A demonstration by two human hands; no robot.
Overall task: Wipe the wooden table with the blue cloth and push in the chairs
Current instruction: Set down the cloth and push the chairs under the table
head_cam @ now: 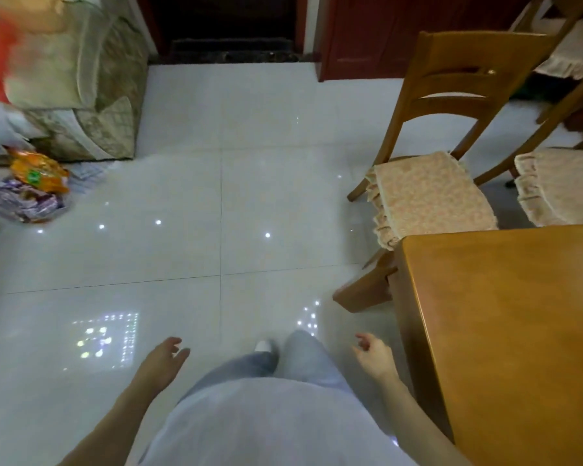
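The nearest chair (pixel 451 95), right of centre, stood untucked beside the wooden table (pixel 505 324) at lower right. We judged it stiff, fairly heavy, best pushed by its top rail. No blue cloth showed. Our left hand (pixel 164 359) and right hand (pixel 372 356) hung loose, fingers relaxed, empty, at the bottom.

Seen from above, a person in a loose, plain top (pixel 266 422) of pale lavender-grey that fills the near centre. Beyond its hem, wide trousers (pixel 303 358) in faded blue-grey denim. The white toe of a shoe (pixel 262 346) shows at the end of the left trouser leg. The left arm (pixel 115 422) and right arm (pixel 414 415) are bare down to the left hand (pixel 164 356) and right hand (pixel 372 353)
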